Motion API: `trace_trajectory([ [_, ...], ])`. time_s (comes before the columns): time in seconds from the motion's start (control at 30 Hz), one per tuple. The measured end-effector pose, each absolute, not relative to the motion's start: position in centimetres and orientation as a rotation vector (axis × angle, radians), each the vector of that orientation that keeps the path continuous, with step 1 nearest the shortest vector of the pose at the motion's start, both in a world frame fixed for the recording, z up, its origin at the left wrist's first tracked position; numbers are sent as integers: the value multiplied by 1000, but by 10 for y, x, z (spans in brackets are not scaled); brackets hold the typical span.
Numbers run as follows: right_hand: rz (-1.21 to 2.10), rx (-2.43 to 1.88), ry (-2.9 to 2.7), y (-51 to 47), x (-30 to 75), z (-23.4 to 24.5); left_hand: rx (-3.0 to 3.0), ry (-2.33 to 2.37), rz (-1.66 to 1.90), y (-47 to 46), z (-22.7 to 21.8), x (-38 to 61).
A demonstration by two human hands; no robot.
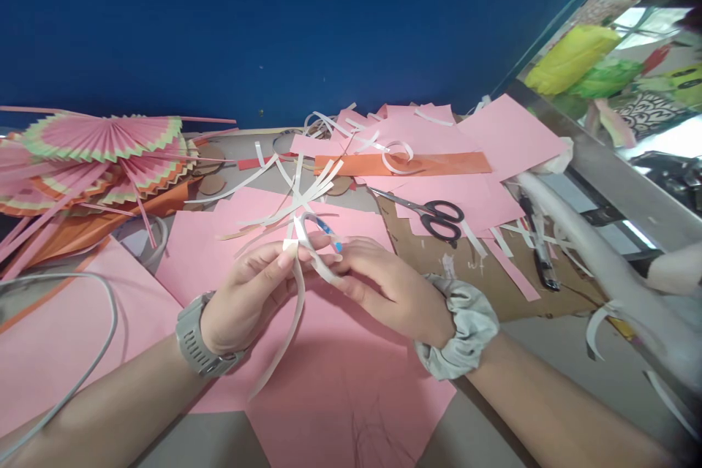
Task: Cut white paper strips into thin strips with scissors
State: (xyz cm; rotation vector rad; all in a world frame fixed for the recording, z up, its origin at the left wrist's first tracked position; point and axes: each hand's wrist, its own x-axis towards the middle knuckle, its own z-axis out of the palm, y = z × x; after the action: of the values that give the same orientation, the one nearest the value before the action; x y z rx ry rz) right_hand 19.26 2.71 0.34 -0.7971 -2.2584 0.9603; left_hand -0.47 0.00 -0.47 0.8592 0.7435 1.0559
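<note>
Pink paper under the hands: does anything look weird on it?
Yes: thin dark squiggles cross the pink paper near the view's bottom edge. They look odd on plain paper; pen or hair, I can't tell.

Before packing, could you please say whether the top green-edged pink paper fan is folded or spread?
Spread: the fan shows radiating pleats.

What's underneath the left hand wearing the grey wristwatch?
Pink paper sheets show around the left hand, which pinches narrow white paper strips. Whatever lies directly beneath its palm is covered.
</note>
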Motion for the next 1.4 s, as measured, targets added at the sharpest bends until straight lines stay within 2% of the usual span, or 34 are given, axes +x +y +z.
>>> trace_trajectory([
  [0.17, 903, -802, -2281, 24, 192, 5, 1017, 724, 1037, -3, -7, -7],
  [0.63, 1052, -758, -2219, 24, 189, 4, 1599, 774, 849, -4, 11, -3],
  [0.83, 1086, -818, -2221, 21, 185, 10, 1654, 615, 855, -3, 5, -2],
  [1.13, 1156, -918, -2186, 16, 182, 10, 1852, 639, 792, -4, 4, -2],
  [1.27, 1187, -821, -2134, 18, 185, 3, 1786, 765, 884, -5, 5, 2],
  [1.4, 1377, -722, -1962, 18, 186, 0, 1661, 908, 933, -7, 7, 2],
])
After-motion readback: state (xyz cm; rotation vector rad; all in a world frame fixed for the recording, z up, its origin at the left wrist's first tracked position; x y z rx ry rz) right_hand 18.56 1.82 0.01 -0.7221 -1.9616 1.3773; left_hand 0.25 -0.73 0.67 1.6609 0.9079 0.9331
